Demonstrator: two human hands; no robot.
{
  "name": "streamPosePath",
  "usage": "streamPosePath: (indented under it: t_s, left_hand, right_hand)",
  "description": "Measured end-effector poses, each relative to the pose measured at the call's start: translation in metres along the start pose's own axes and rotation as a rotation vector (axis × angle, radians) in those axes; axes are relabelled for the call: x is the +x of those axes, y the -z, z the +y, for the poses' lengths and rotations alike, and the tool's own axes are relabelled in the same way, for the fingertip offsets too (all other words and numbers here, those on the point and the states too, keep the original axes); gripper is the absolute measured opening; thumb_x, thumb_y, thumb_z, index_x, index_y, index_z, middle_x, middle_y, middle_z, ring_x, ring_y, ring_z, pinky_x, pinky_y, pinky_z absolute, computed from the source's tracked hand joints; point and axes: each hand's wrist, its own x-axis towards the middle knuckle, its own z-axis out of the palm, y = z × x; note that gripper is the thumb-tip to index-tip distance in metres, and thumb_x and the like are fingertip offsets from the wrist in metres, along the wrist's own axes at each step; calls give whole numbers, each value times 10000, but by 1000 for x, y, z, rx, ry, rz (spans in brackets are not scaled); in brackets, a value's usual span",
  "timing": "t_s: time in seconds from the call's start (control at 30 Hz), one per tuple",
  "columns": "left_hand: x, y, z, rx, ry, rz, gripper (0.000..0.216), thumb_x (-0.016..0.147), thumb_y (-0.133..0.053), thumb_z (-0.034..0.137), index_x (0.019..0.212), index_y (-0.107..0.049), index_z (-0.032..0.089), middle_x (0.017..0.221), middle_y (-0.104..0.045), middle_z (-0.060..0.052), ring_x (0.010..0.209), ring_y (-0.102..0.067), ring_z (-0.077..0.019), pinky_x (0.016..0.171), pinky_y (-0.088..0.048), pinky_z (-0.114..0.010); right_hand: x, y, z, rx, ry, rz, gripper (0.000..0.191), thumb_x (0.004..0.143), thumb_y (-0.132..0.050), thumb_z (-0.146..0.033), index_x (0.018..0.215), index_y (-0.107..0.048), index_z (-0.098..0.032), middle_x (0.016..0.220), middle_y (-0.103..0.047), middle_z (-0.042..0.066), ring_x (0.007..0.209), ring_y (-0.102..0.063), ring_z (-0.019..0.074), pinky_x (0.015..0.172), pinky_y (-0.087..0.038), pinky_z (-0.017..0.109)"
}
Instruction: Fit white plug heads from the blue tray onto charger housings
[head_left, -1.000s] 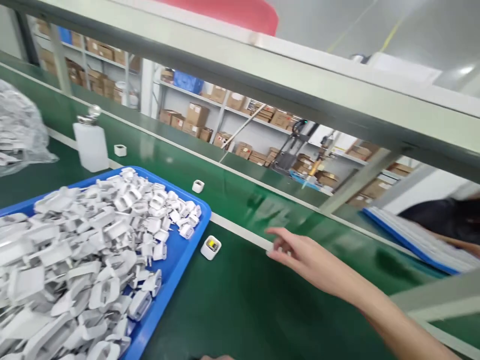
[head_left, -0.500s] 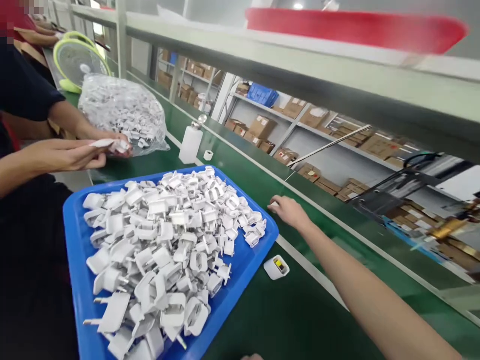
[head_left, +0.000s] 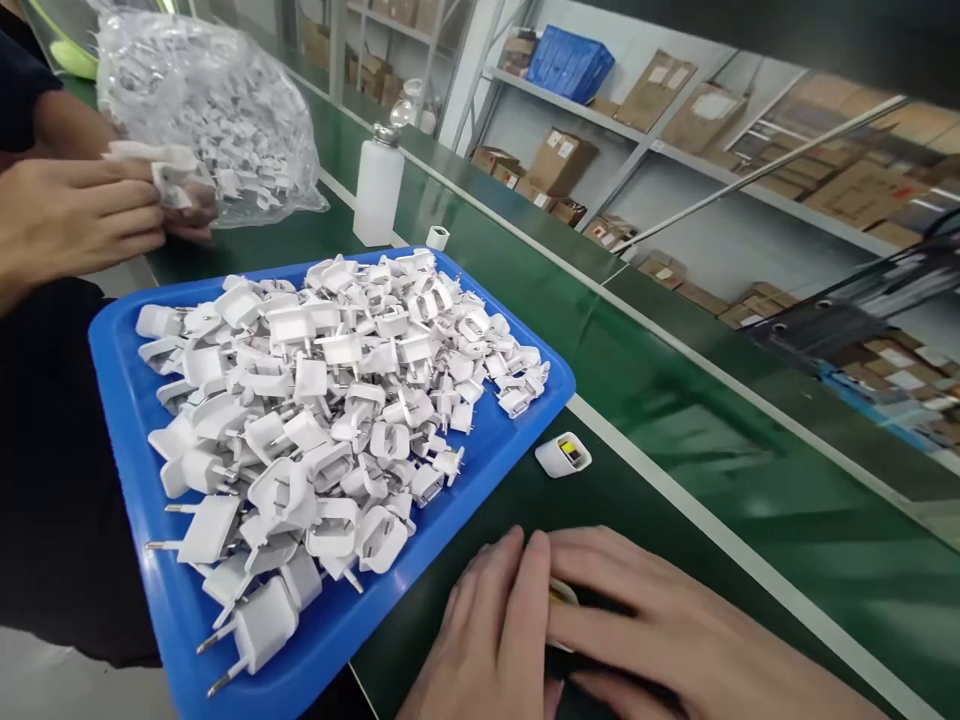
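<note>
My left hand [head_left: 487, 620] and my right hand [head_left: 637, 600] meet low in the view, just right of the tray. Between them shows part of a small white charger housing [head_left: 564, 592] with yellow inside. Fingers of both hands close around it and hide most of it. A second white housing [head_left: 559, 457], open at one end with a yellow and black part inside, lies on the green surface beyond my hands. To the left, a blue tray [head_left: 495, 500] bears a heap of white plug pieces with metal pins [head_left: 330, 425].
A co-worker's hands [head_left: 97, 205] hold a white piece by a clear bag [head_left: 217, 110] of white parts. Behind the tray stand a white dispenser bottle [head_left: 378, 190] and a small white housing [head_left: 438, 237]. The green belt [head_left: 675, 400] runs along the far side; shelves hold cartons.
My right hand has come back from the belt to the near side, beside my left hand, which has come into view. The camera view has dipped and moved closer to the tray.
</note>
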Motion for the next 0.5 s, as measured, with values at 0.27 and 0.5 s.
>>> streamPosePath:
  t_s: [0.27,0.5]
  left_hand:
    - [5,-7,6,55,-42,19,545,918,-513,122,1461,-528,169,1414,-631,-146,1337,-585,-354,1143,-484,-566]
    - [7,-12,19,61,76,152,492,856,-631,116,1340,-607,203,1359,-645,-93,1333,-552,-337,1208,-425,-546]
  right_hand:
    - [74,-6,13,-29,-271,343,160,1035,-510,-284,1105,-634,-210,1125,-663,98,1042,-641,246,865,-551,373]
    - [137,10,12,-317,-320,-83,115,891,-594,-204,842,-690,-164,910,-729,141,854,-713,318,639,-470,344]
